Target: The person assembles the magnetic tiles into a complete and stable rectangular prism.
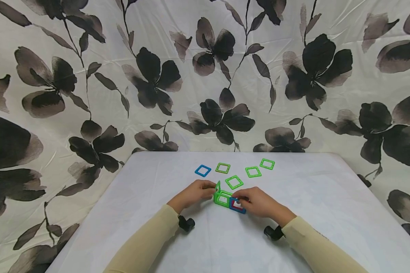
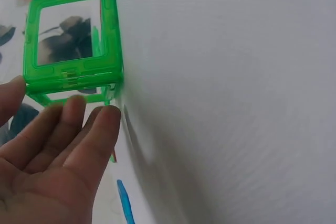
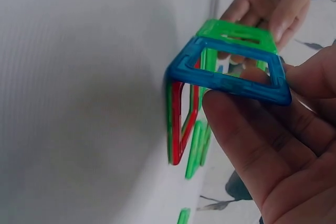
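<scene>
A small build of green square magnetic tiles [image 2: 109, 30] stands on the table, with one tile sticking up at its left end. My left hand [image 1: 199, 192] is beside that end, fingers loosely extended and fingertips right at the green frame. At the other end, my right hand [image 1: 259, 203] pinches a blue square magnetic tile [image 3: 236, 86] between thumb and fingers. The blue tile stands edge to edge with the green front tile. Behind it, a red magnetic tile [image 3: 176, 150] lies low by the table surface, seen through the blue frame from the head.
Loose tiles lie farther back on the white table [image 1: 150, 189]: a blue one [image 1: 203, 170], an olive-green one [image 1: 223, 168] and several bright green ones, the nearest a green tile [image 1: 234, 182] just behind the build. A flower-print cloth [image 1: 177, 30] hangs behind the table.
</scene>
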Tool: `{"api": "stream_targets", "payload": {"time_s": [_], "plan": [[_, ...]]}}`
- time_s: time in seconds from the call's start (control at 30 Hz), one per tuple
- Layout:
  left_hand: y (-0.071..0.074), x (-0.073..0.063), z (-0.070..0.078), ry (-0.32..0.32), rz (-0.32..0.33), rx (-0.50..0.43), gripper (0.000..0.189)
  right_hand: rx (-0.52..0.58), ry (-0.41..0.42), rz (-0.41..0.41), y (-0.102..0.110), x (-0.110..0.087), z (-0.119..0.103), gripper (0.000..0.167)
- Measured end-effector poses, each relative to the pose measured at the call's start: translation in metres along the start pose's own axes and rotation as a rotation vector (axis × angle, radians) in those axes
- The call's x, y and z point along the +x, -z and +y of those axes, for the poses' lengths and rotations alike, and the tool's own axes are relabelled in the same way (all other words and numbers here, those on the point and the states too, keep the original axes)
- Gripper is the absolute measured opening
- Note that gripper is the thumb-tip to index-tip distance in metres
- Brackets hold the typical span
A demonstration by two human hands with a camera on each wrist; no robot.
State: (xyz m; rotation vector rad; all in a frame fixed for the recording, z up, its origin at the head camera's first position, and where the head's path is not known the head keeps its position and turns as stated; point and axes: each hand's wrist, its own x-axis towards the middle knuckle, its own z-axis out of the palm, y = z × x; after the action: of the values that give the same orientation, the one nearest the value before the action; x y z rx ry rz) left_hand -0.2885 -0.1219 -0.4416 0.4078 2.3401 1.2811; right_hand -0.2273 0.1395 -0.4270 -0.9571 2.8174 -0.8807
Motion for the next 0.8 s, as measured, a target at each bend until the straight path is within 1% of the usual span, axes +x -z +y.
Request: {"api": "stream_targets", "payload": {"time_s": [0.17,0.27,0.4,0.53,0.7,0.8], "plan": [[0.004,0.003,0.002,0.002,0.019,0.02,0.039,0.043,-0.024,-0.011,-0.004,0.001,-0.003,0.032],[0.005,0.006,0.001,0.003,0.02,0.015,0.037,0.079,-0.036,-0.024,-0.008,0.002,-0.006,0.033],[0.005,0.011,0.002,0.002,0.024,0.012,0.035,0.153,-0.055,-0.04,-0.013,0.004,-0.011,0.034],[0.005,0.014,0.003,-0.01,0.036,0.018,0.032,0.24,-0.094,-0.041,-0.017,0.006,-0.016,0.036],[0.004,0.019,0.005,-0.003,0.05,0.006,0.03,0.381,-0.135,-0.022,-0.025,0.009,-0.022,0.038],[0.004,0.023,0.006,0.007,0.054,-0.014,0.029,0.411,-0.163,-0.005,-0.029,0.012,-0.024,0.039]]}}
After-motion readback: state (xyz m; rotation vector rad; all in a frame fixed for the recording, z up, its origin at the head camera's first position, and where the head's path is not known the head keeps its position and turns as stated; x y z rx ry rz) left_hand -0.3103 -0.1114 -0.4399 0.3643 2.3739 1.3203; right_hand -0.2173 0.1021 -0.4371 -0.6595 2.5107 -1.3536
